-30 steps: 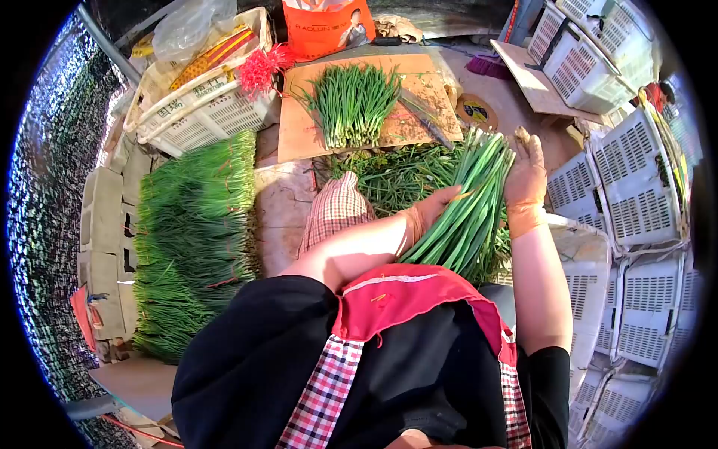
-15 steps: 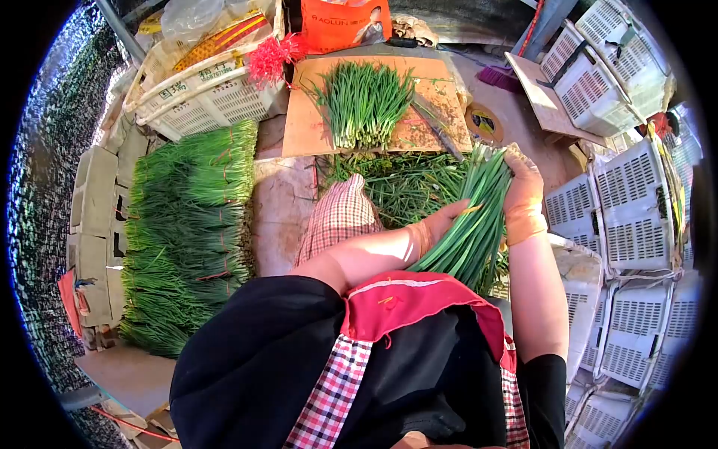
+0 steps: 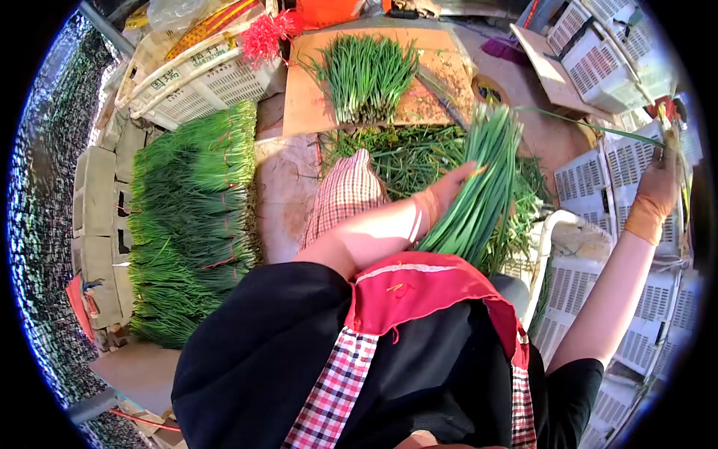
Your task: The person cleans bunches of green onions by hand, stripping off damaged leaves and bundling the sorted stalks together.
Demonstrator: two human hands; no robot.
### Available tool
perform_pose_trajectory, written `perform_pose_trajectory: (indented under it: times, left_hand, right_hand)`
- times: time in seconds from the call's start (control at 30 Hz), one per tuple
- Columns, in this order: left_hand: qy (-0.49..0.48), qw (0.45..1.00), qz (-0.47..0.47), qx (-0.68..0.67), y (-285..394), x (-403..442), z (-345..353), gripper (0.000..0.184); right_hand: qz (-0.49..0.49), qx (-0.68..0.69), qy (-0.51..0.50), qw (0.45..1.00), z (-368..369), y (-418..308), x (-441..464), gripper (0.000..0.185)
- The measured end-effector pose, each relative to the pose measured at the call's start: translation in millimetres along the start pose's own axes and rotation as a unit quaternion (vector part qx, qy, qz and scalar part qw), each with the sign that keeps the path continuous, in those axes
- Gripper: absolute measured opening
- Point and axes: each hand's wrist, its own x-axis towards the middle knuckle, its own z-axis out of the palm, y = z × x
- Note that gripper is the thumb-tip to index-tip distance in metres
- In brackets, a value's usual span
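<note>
My left hand is closed round a thick bunch of long green chives, which stands tilted in front of my apron. Far out to the right, my right hand has its fingers closed on the end of a single long chive leaf. That leaf stretches back toward the top of the bunch. Both wrists show an orange cuff. On an orange board ahead lies a pile of chives, white ends toward me. Loose green trimmings lie below the board.
Tied chive bundles are stacked at the left beside concrete blocks. A labelled white crate stands behind them. More white crates line the right side. A knife-like blade rests on the board; a purple broom lies beyond.
My right hand has left the top of the bunch and swung far right, drawing out a single leaf. My left hand still grips the bunch. The view has shifted slightly.
</note>
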Motion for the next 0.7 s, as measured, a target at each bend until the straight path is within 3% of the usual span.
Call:
perform_pose_trajectory:
  times: [0.03,0.1,0.13,0.17,0.23,0.27,0.3,0.33,0.37,0.47,0.57,0.63,0.67,0.7]
  left_hand:
    - [0.033,0.999,0.002,-0.031,4,0,3,0.058]
    - [-0.019,0.999,0.021,0.046,22,9,-4,0.058]
    - [-0.011,0.996,0.035,0.086,31,13,-5,0.058]
    - [-0.005,0.990,0.050,0.130,42,18,-3,0.058]
    - [0.087,0.980,0.077,0.162,54,24,14,0.056]
    - [0.118,0.969,0.081,0.203,58,30,31,0.051]
    - [0.145,0.955,0.084,0.244,63,39,41,0.046]
    - [0.128,0.953,0.114,0.251,65,54,40,0.034]
    - [0.181,0.939,0.132,0.263,65,63,48,0.027]
    - [0.240,0.905,0.175,0.305,56,77,65,0.026]
    - [0.215,0.910,0.209,0.287,50,75,86,0.030]
    - [0.088,0.958,0.147,0.228,45,68,102,0.033]
    - [0.099,0.936,0.143,0.307,43,66,109,0.045]
    - [0.099,0.845,0.174,0.496,38,55,112,0.067]
  right_hand:
    - [0.026,0.038,-0.048,0.998,12,5,-23,0.035]
    - [0.087,0.105,-0.138,0.981,37,17,-70,0.036]
    - [0.093,0.146,-0.255,0.951,43,-32,-88,0.042]
    - [0.198,0.236,-0.267,0.913,60,-39,-113,0.055]
    - [0.368,0.347,-0.384,0.772,71,-86,-140,0.090]
    - [0.290,0.357,-0.397,0.794,88,-99,-154,0.094]
    - [0.269,0.466,-0.401,0.742,94,-125,-158,0.084]
    - [0.336,0.498,-0.381,0.703,96,-143,-161,0.078]
    - [0.400,0.526,-0.360,0.659,97,-150,-162,0.073]
    - [0.387,0.571,-0.373,0.621,104,-139,-159,0.066]
    - [0.451,0.612,-0.380,0.526,102,-117,-162,0.053]
    - [0.458,0.636,-0.322,0.531,101,-120,-172,0.051]
    - [0.462,0.655,-0.268,0.534,99,-122,-175,0.048]
    - [0.447,0.674,-0.250,0.532,104,-117,-183,0.047]
